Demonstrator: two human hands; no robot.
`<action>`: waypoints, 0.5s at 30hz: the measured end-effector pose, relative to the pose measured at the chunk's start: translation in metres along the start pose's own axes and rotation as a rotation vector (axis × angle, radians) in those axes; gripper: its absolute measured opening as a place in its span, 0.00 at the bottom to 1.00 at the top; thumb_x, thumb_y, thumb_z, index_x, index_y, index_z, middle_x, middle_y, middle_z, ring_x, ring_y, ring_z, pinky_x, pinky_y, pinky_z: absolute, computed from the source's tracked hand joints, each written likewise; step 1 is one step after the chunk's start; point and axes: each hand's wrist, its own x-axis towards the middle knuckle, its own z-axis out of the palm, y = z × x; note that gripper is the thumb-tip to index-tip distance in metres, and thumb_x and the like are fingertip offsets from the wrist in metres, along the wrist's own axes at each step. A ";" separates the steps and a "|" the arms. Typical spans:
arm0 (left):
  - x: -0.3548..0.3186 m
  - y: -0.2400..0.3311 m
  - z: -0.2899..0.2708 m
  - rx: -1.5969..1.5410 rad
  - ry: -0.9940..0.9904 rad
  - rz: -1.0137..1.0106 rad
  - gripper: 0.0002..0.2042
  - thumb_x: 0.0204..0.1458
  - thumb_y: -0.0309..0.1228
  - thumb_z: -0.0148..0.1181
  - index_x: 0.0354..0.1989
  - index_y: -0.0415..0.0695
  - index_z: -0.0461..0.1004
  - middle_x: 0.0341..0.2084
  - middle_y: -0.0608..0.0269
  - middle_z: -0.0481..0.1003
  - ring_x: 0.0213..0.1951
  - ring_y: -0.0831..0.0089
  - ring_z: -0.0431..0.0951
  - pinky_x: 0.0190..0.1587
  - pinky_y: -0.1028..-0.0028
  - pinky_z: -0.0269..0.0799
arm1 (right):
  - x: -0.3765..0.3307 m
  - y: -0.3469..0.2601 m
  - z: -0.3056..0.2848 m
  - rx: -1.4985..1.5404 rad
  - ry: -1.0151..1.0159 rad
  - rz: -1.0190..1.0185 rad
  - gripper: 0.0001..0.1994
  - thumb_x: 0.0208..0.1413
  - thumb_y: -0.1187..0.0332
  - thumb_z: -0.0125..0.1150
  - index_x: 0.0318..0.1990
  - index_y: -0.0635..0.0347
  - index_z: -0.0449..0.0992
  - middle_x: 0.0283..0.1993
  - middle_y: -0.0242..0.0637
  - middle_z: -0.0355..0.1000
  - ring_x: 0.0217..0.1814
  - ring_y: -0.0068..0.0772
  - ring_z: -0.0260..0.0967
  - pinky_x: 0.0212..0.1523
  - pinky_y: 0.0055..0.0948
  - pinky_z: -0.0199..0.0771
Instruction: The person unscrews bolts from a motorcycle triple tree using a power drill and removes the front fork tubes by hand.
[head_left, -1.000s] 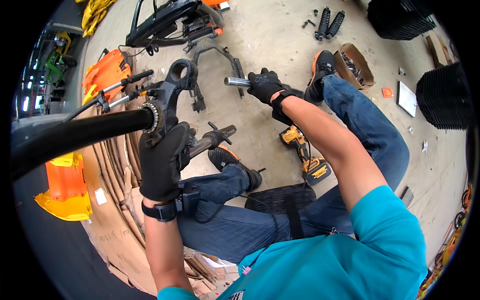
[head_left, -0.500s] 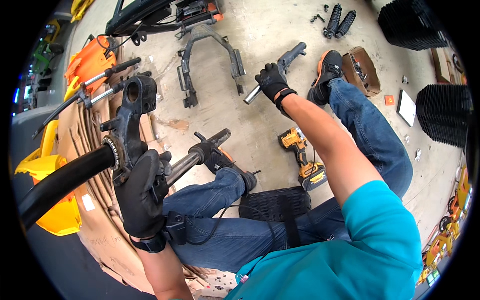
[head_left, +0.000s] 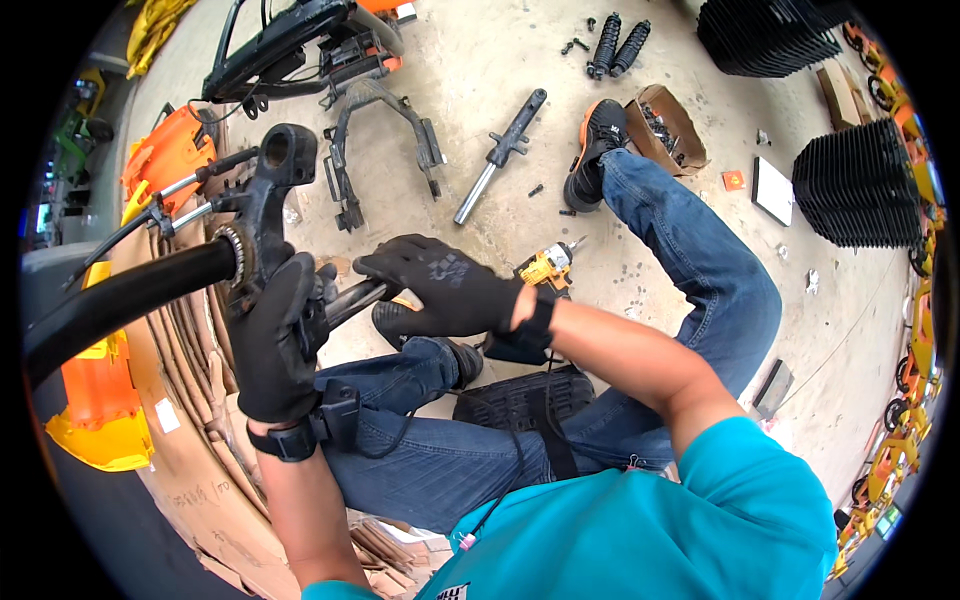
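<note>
At the left, an orange-and-yellow plastic panel (head_left: pixel 100 395) rests beside a layered stack of cardboard (head_left: pixel 205 490). A thick black tube (head_left: pixel 130 300) slants in above them, its inner end meeting a bearing ring (head_left: pixel 233 258) at the side of a dark metal fork yoke (head_left: pixel 262 205). The yoke is raised in front of the person, its open round clamp at the top. The gloved left hand (head_left: pixel 275 345) grasps the yoke's lower part, fingers closed around it. A fork tube (head_left: pixel 352 302) runs from the yoke toward the right, and beyond it an arched black bracket (head_left: pixel 368 95) lies on the floor. The gloved right hand (head_left: pixel 440 290) is closed over the fork tube, hiding its far end. Well apart from both hands, a loose fork leg (head_left: pixel 508 140) lies slantwise on the floor, its bright shaft toward the person. Next come a yellow power drill (head_left: pixel 547 268), partly covered by the right forearm, and two shock absorbers (head_left: pixel 618 48) side by side. An open cardboard box (head_left: pixel 690 158) of small hardware stands just beside the person's shoe (head_left: pixel 606 125). At the far right is a stack of black ribbed pieces (head_left: pixel 858 185).
</note>
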 end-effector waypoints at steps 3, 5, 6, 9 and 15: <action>-0.002 -0.007 -0.002 -0.014 -0.171 0.020 0.12 0.59 0.24 0.55 0.51 0.37 0.75 0.44 0.60 0.75 0.43 0.72 0.78 0.47 0.72 0.77 | 0.007 -0.014 0.018 -0.001 0.099 0.097 0.24 0.46 0.61 0.68 0.51 0.59 0.72 0.44 0.46 0.72 0.50 0.49 0.69 0.53 0.42 0.67; -0.001 -0.007 -0.002 0.024 -0.260 0.068 0.13 0.61 0.24 0.53 0.52 0.35 0.74 0.49 0.57 0.74 0.47 0.69 0.77 0.51 0.69 0.76 | 0.013 -0.017 0.023 -0.028 0.088 0.079 0.17 0.46 0.63 0.68 0.43 0.58 0.74 0.40 0.44 0.73 0.47 0.50 0.69 0.51 0.43 0.68; 0.001 -0.010 -0.005 0.054 -0.348 0.118 0.13 0.61 0.22 0.52 0.52 0.34 0.74 0.50 0.55 0.74 0.47 0.66 0.78 0.52 0.66 0.77 | 0.013 -0.021 0.022 -0.005 0.155 0.107 0.14 0.46 0.62 0.68 0.38 0.56 0.74 0.37 0.42 0.73 0.44 0.49 0.71 0.49 0.42 0.69; -0.002 -0.008 -0.002 -0.037 -0.310 0.039 0.13 0.60 0.21 0.52 0.52 0.33 0.73 0.50 0.54 0.73 0.47 0.64 0.78 0.53 0.64 0.78 | 0.011 -0.024 0.027 -0.101 0.107 0.177 0.12 0.46 0.61 0.68 0.35 0.54 0.73 0.33 0.39 0.74 0.42 0.46 0.72 0.45 0.41 0.71; -0.001 -0.017 -0.014 -0.094 -0.452 0.079 0.14 0.57 0.19 0.55 0.53 0.33 0.73 0.49 0.53 0.74 0.45 0.65 0.79 0.52 0.63 0.78 | 0.012 -0.021 0.024 -0.066 -0.009 0.149 0.12 0.48 0.55 0.66 0.32 0.50 0.75 0.30 0.40 0.75 0.37 0.46 0.74 0.37 0.42 0.72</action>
